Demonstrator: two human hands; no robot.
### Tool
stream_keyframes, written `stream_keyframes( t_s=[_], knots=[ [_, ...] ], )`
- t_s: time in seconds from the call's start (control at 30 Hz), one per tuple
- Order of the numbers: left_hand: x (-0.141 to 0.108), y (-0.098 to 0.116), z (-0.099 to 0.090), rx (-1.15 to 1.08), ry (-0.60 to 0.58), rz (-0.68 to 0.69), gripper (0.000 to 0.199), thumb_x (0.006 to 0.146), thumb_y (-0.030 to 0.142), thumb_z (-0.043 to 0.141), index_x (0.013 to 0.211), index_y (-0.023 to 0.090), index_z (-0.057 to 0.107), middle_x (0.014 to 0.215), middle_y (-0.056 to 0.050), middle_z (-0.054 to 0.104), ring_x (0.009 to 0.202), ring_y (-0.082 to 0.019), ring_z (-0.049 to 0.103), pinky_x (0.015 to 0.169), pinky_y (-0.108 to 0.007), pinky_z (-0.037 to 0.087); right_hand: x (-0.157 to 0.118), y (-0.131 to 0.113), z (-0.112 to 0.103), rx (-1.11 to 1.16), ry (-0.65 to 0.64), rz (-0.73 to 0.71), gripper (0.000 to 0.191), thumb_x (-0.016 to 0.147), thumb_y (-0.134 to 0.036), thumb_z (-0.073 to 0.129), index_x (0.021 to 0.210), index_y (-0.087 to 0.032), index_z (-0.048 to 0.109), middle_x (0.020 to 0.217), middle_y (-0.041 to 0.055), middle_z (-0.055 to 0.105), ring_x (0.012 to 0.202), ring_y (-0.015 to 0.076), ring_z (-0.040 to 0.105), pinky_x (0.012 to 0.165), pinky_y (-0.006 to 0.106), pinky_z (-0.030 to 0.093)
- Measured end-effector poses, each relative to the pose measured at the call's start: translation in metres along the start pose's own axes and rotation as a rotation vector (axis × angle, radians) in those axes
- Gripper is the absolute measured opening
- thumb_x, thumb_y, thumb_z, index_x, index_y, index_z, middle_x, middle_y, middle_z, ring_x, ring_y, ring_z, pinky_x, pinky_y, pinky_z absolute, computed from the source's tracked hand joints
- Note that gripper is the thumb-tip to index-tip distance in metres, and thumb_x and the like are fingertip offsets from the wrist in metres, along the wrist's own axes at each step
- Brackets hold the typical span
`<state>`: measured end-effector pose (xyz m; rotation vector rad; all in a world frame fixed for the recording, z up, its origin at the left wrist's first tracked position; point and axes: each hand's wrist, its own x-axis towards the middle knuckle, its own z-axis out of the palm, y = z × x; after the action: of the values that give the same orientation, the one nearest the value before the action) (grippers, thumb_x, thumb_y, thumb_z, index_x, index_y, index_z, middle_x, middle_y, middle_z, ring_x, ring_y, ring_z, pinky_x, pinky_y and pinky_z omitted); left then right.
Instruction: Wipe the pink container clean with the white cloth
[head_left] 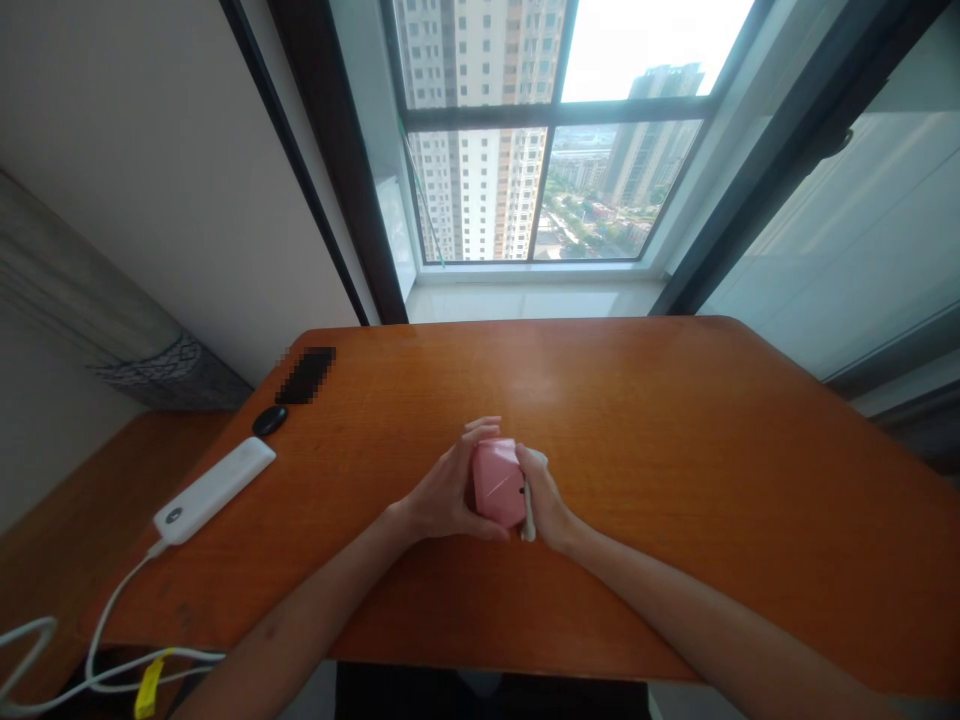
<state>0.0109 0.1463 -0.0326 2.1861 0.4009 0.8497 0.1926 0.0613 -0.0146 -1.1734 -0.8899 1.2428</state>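
Orange wooden tabletop (637,450): at lower centre of the frame, the half-closed left hand (448,490) and right hand (544,495) grip a pink faceted case (497,483) and white stick (528,512). A loosened grip could let the smooth case slip.

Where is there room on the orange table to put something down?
Most bare wood on the orange table lies right of the right hand, out to the table's edge. A strip also runs behind the pink case, toward the window. The left side is crowded: white corded device, black oval object, pixelated rectangle.
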Motion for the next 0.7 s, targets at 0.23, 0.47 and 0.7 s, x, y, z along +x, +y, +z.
stream_keyframes(
  t_s=[0.23,0.47,0.7],
  knots=[
    [-0.001,-0.009,-0.007,0.345,-0.054,0.26,0.132,0.065,0.069,0.103,0.168,0.034,0.03,0.167,-0.022,0.048,0.151,-0.046,0.054,0.124,-0.065,0.05,0.004,0.001,-0.002,0.107,-0.01,0.05,0.071,0.085,-0.093,0.063,0.075,-0.023,0.062,0.056,0.0002,0.053,0.057,0.0188,0.051,0.05,0.03,0.041],
    [0.004,0.0,0.0,0.162,-0.002,0.174,0.127,0.057,0.056,0.107,0.161,0.032,0.038,0.154,-0.018,0.057,0.139,-0.043,0.064,0.118,-0.06,0.056,0.005,0.016,-0.003,0.099,0.003,-0.001,0.069,0.087,-0.091,0.062,0.072,-0.024,0.059,0.061,-0.0004,0.05,0.056,0.0168,0.043,0.051,0.03,0.04],
    [0.003,0.011,0.002,-0.054,-0.026,-0.145,0.111,0.056,0.05,0.102,0.15,0.028,0.046,0.136,-0.011,0.068,0.111,-0.033,0.074,0.1,-0.048,0.062,-0.001,0.007,-0.002,0.014,-0.066,-0.086,0.075,0.085,-0.095,0.06,0.076,-0.02,0.063,0.063,0.0003,0.054,0.057,0.0152,0.045,0.05,0.028,0.042]
  ],
)
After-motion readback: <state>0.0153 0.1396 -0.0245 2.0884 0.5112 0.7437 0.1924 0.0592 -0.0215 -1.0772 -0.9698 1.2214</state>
